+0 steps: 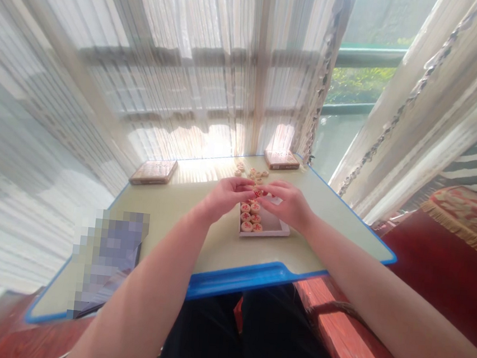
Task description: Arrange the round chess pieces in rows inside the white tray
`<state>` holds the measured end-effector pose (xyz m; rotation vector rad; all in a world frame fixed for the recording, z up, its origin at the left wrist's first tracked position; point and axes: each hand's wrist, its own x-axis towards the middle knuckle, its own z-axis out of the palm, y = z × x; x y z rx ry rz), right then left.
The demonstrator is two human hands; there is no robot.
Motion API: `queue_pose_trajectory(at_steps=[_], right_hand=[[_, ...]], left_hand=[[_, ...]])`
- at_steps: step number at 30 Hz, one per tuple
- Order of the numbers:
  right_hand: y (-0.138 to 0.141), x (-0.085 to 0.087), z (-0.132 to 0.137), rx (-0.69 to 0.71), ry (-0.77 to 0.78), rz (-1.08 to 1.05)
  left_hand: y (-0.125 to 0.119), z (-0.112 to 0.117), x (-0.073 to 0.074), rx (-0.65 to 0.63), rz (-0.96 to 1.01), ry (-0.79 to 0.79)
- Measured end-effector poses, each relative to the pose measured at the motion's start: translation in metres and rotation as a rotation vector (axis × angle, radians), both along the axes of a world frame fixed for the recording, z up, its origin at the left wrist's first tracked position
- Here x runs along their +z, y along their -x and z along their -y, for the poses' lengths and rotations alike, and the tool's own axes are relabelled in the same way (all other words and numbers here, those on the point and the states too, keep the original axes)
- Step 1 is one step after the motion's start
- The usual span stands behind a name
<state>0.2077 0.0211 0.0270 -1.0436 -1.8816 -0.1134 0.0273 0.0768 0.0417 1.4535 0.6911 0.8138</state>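
Note:
A shallow white box (264, 234) sits on the table with round Chinese chess pieces (255, 218) in two columns along its left side. The pieces bear red characters, and bare box floor shows to their right. Above the box's far part, my left hand (232, 196) and my right hand (285, 203) meet at the fingertips. One Chinese chess piece (257, 194) shows between them, and the fingers of both hands close on it. My fingers partly hide the far end of the box. Beyond my hands lie several loose pieces (252, 172) in a loose heap.
The pale table (191, 236) has a blue rim and a blue front groove. A flat box (153, 172) lies at back left, another box (281, 159) at back right. A blurred-out flat object (115, 257) lies at the left. String curtains hang behind.

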Motion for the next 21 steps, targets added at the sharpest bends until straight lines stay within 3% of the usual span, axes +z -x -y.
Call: queue_pose_trajectory(at_steps=[7,15,19,21], right_hand=[[0.001,0.005,0.006,-0.027,0.006,-0.041],[0.004,0.007,0.009,0.026,0.001,0.025],[0.005,0.009,0.011,-0.002,-0.04,0.025],[0.004,0.01,0.011,-0.023,-0.065,0.007]], left_hand=[[0.004,0.005,0.005,-0.04,0.03,0.032],[0.002,0.002,0.005,-0.096,-0.063,0.001],[0.0,0.004,0.005,-0.057,-0.025,0.011],[-0.001,0.005,0.007,0.03,0.039,0.002]])
